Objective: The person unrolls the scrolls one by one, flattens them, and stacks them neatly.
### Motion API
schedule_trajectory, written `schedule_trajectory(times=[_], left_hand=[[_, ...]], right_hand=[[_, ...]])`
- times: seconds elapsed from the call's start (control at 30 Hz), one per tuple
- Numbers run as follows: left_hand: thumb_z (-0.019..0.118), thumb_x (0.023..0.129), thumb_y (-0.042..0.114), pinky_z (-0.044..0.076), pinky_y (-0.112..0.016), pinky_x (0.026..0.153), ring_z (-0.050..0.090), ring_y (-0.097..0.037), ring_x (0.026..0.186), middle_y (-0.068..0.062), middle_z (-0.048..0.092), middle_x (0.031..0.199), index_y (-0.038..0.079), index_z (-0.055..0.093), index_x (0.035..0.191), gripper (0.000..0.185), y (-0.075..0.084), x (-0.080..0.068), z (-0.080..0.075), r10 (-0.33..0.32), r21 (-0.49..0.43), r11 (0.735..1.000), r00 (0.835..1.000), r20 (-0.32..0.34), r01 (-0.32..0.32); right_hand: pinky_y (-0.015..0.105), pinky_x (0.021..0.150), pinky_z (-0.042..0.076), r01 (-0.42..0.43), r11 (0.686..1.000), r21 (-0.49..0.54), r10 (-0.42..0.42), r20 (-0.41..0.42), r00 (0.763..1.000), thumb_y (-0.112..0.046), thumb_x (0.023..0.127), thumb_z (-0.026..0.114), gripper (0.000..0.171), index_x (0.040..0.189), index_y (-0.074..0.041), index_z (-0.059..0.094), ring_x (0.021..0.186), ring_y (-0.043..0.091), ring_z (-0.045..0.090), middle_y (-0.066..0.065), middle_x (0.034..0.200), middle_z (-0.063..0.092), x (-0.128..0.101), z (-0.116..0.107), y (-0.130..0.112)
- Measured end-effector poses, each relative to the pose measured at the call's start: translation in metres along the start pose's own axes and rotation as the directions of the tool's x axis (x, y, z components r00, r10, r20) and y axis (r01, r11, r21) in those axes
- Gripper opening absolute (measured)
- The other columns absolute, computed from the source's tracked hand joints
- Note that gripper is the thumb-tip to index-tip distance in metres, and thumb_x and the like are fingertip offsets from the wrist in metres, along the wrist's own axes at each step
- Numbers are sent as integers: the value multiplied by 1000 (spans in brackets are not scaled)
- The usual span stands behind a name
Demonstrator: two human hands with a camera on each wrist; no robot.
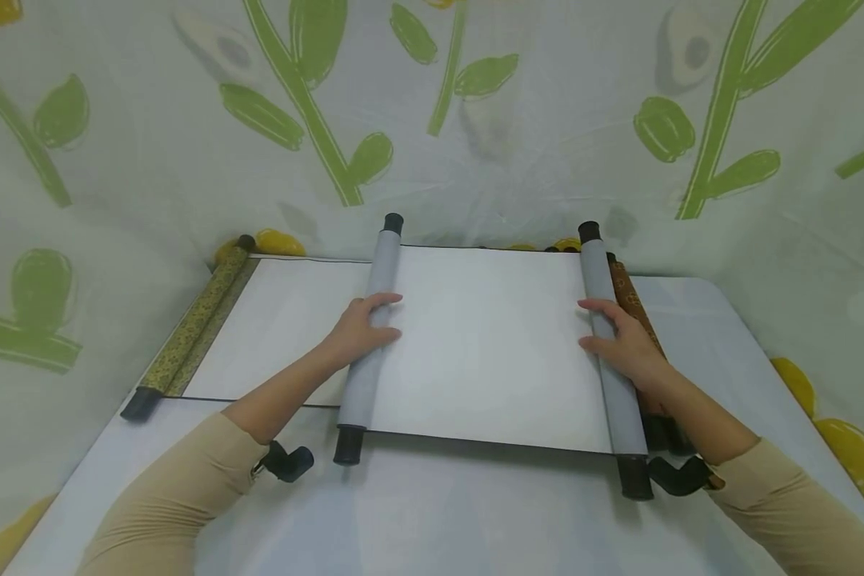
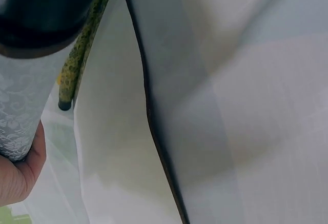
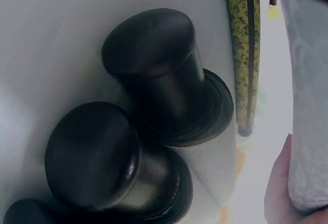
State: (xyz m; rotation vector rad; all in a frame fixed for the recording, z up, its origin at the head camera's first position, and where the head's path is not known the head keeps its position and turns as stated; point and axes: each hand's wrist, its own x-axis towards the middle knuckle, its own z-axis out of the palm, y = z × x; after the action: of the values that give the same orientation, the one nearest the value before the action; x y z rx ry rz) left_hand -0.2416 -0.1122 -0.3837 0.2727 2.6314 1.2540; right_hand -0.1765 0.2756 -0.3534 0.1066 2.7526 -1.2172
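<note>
A hanging scroll with grey patterned rollers and black end knobs stretches between my hands, its blank white sheet [image 1: 486, 344] partly unrolled. My left hand [image 1: 356, 326] grips the left grey roller [image 1: 360, 392], thumb and fingers around it. On the other side my right hand [image 1: 630, 348] grips the right grey roller [image 1: 622, 412] the same way. In the left wrist view, fingers curl about the patterned roller [image 2: 20, 101]. The right wrist view shows the right roller [image 3: 310, 96] with fingers around its far part.
A yellow-green patterned scroll roller [image 1: 194, 320] lies at the left, its white sheet [image 1: 288, 328] running under the grey scroll. Brown patterned rollers [image 1: 637, 308] lie beside my right hand; black knobs [image 3: 154, 75] fill the right wrist view. A leaf-printed cloth [image 1: 547, 136] hangs behind the white table [image 1: 475, 528].
</note>
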Motion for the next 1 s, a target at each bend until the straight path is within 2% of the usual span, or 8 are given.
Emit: schedule_trajectory(times=[0.13,0.27,0.6,0.8,0.9,1.0], left_hand=[[74,80,22,37,-62,96,35,-42,129,-23,35,140,20,48,138,64,-2,0,0,4,-1,1000,1000,-14,-4],[72,80,17,37,-61,97,35,-41,130,-21,37,142,18,49,137,61,-3,-1,-1,10,2,1000,1000,-25,-10],[54,82,4,38,-62,95,37,-39,128,-20,37,143,16,50,133,52,-8,-2,-8,23,35,999,998,-54,-21],[47,87,7,38,-56,93,38,-37,118,-22,37,135,18,50,135,50,-13,-3,-12,-2,29,1000,999,-46,4],[46,88,8,39,-55,91,39,-37,116,-23,37,133,18,49,137,50,-14,-4,-13,-13,24,1000,999,-42,14],[53,89,10,38,-58,96,38,-39,125,-23,37,138,18,49,137,49,-16,-5,-15,-7,29,1000,999,-49,8]], right_hand=[[67,105,18,8,1000,-7,-8,0,1000,-19,82,73,77,147,-13,32,140,46,13,24,154,16,0,0,1],[67,105,18,5,1000,-5,-5,0,1000,-18,79,75,80,147,-14,32,140,46,13,24,154,16,2,0,-1],[68,105,15,40,999,5,-41,23,999,-5,89,58,63,146,-11,31,141,45,11,23,155,15,3,-2,1],[66,106,16,31,1000,3,-31,19,999,-2,89,48,60,145,-11,33,141,44,11,23,155,16,5,-4,2],[67,105,18,23,1000,2,-23,17,1000,-2,88,47,60,146,-11,33,141,45,13,23,154,17,4,-4,2],[67,104,19,30,999,12,-31,14,999,-8,90,54,60,146,-11,33,140,45,14,23,154,17,3,-4,2]])
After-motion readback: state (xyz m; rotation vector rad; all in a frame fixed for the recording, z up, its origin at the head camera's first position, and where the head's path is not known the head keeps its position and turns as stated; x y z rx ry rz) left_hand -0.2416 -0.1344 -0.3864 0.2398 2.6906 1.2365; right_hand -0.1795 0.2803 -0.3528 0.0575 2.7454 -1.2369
